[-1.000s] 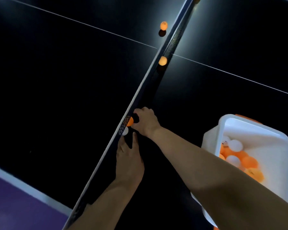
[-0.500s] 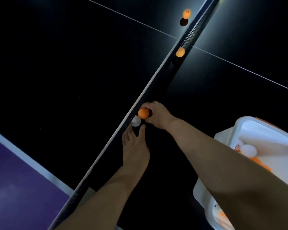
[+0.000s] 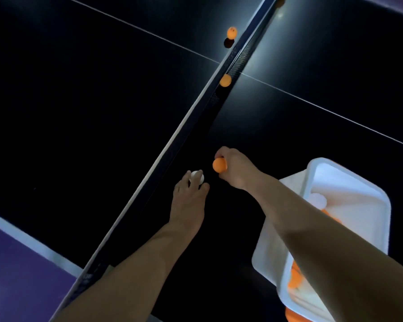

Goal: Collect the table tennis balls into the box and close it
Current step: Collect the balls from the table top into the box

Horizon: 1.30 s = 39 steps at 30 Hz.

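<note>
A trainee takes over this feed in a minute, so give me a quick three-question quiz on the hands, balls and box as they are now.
1. True or false: the white rectangular plastic box is closed.
2. The left hand pinches the small white plastic ball near: A the dark net; B the box; C a paddle.
3. What colour is the small plastic ball gripped by the right hand?
Key: 1 false; 2 A; 3 orange.
</note>
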Tool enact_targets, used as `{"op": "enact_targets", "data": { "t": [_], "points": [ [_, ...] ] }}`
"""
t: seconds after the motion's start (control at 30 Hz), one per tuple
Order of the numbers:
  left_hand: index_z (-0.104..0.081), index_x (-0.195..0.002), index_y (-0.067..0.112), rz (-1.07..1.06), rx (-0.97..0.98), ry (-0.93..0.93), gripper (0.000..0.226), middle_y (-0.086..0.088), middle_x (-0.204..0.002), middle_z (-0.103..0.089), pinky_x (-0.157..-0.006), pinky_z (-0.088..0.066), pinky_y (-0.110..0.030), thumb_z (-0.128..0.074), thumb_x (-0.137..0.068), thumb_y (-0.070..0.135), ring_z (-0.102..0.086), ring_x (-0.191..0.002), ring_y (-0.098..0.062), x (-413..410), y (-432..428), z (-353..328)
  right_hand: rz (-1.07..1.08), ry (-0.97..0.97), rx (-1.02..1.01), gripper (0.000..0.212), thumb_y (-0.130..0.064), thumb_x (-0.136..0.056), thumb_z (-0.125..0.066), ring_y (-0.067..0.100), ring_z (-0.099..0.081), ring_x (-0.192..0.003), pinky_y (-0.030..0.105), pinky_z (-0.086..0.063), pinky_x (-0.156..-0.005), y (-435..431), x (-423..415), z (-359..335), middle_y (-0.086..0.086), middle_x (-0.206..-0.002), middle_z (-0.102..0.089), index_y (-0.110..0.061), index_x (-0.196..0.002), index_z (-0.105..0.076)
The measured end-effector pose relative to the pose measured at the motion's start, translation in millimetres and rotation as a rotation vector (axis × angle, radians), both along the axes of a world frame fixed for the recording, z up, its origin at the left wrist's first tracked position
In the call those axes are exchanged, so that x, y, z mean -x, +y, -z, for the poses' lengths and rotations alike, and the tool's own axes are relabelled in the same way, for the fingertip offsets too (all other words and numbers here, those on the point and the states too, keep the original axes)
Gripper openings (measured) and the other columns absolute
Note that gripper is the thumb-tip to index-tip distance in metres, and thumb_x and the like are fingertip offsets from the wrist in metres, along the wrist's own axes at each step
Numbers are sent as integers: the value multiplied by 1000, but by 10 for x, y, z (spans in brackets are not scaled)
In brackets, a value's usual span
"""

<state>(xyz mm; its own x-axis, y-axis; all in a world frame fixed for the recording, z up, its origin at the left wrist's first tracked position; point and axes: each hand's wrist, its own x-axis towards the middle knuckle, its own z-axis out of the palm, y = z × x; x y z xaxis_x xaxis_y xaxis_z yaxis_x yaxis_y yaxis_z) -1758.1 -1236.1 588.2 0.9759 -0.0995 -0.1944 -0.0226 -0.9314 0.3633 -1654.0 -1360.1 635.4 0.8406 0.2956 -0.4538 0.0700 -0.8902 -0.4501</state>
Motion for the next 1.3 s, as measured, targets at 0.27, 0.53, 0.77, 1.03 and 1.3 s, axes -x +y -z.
{"op": "enact_targets", "data": {
  "t": [0.27, 0.53, 0.77, 1.03, 1.3],
  "points": [
    [-51, -108, 13, -19, 63, 70, 19, -8, -115, -48, -85, -43, -32, -48, -89, 12, -47, -100, -22, -245, -94, -282, 161, -286, -290, 38, -14, -77, -68, 17, -55, -92, 30, -43, -78, -387, 170, -826, -2, -106, -59, -21, -111, -52],
    [-51, -123, 16, -45, 656, -172, 41, 5, -119, -57, -86, -41, -18, -61, -87, 33, -55, -103, -6, -151, -826, -1242, 533, -582, -219, 41, -22, -79, -68, 8, -54, -90, 24, -44, -83, -1141, 1058, -724, -7, -103, -60, -19, -118, -56],
    [-59, -113, 12, 372, 467, -315, 45, -2, -109, -65, -90, -38, -19, -64, -77, 39, -59, -101, -18, -162, -1172, -1127, 567, -686, 166, 47, -25, -68, -54, 25, -42, -105, 43, -41, -82, -1632, 1525, -624, 7, -112, -62, -15, -112, -65],
    [-50, -127, 13, 215, 334, -112, 44, 1, -136, -37, -82, -48, -19, -55, -84, 5, -50, -111, -13, -403, -1395, -960, 716, -559, 456, 63, 26, -60, -56, 40, -45, -88, 34, -46, -51, -1820, 1327, -519, 20, -116, -53, -13, -107, -68],
    [-53, -130, 8, 191, 298, -223, 45, -5, -140, -46, -100, -40, -27, -56, -85, 7, -44, -126, -22, -1330, -1495, -983, 665, -625, 338, 48, 34, -60, -52, 44, -48, -92, 27, -35, -49, -2049, 335, -533, 19, -115, -59, 1, -90, -71]
  ]
}}
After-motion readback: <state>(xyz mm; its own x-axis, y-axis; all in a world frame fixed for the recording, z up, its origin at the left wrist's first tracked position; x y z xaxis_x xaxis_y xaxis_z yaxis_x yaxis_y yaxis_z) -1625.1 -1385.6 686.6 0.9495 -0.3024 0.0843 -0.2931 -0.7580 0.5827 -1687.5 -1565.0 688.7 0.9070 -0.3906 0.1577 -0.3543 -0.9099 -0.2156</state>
